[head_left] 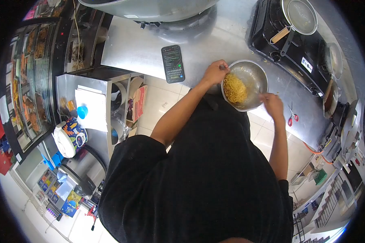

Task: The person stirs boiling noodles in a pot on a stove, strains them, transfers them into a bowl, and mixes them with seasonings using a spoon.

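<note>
In the head view, steady the metal bowl (256,77) at the tabletop (140,50) edge, your left hand (215,73) grip looking closed by the rim, and ease your right hand (273,105), its blurred grip unreadable, around the noodles (234,90) lying in the bowl's left side.

At two o'clock I see golden-yellow noodles (235,90) in a silver-grey bowl (256,77) on a silver-grey worktop (215,45). Farther out that way, the black stove (292,64) has a white label (307,65). At twelve, the phone (173,63) is black, with a green spot on its dark screen. At three, the scissors (295,118) have red handles. At nine, a white appliance (64,141) carries orange leaf shapes on navy.
</note>
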Available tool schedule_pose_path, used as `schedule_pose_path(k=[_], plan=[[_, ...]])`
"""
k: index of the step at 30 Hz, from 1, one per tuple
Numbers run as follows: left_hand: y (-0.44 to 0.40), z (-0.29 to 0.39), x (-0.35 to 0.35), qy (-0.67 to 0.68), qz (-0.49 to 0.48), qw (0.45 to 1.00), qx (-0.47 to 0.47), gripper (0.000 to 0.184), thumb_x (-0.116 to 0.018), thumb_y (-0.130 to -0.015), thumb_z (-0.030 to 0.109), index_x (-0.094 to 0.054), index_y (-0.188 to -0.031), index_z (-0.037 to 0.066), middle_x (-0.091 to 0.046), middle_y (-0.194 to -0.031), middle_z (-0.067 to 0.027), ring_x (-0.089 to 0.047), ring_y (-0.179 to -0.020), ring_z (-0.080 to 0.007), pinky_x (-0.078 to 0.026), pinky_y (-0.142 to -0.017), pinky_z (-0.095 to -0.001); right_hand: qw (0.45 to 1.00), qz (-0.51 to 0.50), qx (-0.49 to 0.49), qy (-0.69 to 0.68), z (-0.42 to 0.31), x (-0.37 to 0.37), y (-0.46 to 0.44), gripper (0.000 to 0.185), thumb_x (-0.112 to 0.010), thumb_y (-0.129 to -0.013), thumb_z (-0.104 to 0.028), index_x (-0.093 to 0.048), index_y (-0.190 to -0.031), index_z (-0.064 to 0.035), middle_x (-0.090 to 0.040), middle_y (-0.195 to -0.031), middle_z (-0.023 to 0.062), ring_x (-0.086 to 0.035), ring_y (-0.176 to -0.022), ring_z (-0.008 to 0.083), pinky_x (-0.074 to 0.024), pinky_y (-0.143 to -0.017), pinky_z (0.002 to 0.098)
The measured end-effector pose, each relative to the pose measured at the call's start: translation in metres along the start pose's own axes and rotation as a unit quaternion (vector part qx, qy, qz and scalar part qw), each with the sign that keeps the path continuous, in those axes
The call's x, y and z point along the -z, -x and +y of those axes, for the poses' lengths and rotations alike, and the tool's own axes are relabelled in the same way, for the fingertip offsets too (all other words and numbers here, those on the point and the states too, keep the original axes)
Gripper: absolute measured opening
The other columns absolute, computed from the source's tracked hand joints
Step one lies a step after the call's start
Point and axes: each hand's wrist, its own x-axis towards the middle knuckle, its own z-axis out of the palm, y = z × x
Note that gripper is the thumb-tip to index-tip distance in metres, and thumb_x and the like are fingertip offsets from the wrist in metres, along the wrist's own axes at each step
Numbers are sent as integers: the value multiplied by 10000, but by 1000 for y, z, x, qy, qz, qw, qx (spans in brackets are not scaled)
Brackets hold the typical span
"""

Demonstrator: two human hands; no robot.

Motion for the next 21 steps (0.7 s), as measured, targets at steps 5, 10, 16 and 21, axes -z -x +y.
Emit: schedule_pose_path(k=[5, 10, 16, 21], plan=[[5, 6, 2, 16, -12, 1000, 19, 136, -636, -892, 153, -607, -956, 35, -614, -746, -83, -585, -541, -156, -500, -433, -292, 986, 39, -51, 154, 11, 22, -3, 228, -543, -914, -308, -699, -1000, -166, -696, -887, 152, -668, -820, 368, -523, -717, 488], [-3, -8, -3, -6, 10, 1000, -21, 138, -636, -891, 157, -612, -951, 35, -623, -751, -86, -585, -533, -156, -502, -441, -286, 993, 47, -32, 100, -7, -26, -4, 208, -577, -892, -295, -693, -989, -153, -685, -895, 171, -659, -856, 376, -515, -745, 487], [-3, -6, -1, 2, 10, 1000, -4, 142, -643, -883, 161, -622, -960, 42, -639, -808, -92, -605, -588, -162, -516, -458, -283, 988, 28, 31, -151, -11, -54, -8, 223, -588, -898, -260, -714, -940, -82, -693, -885, 161, -655, -842, 343, -495, -757, 413], [2, 5, 1, 57, 17, 998, 34, 178, -682, -843, 187, -633, -914, 31, -641, -699, -97, -596, -477, -189, -477, -437, -319, 961, 7, 34, -274, 11, -44, 6, 216, -590, -924, -207, -688, -879, -20, -649, -726, 70, -580, -680, 170, -446, -672, 305]])
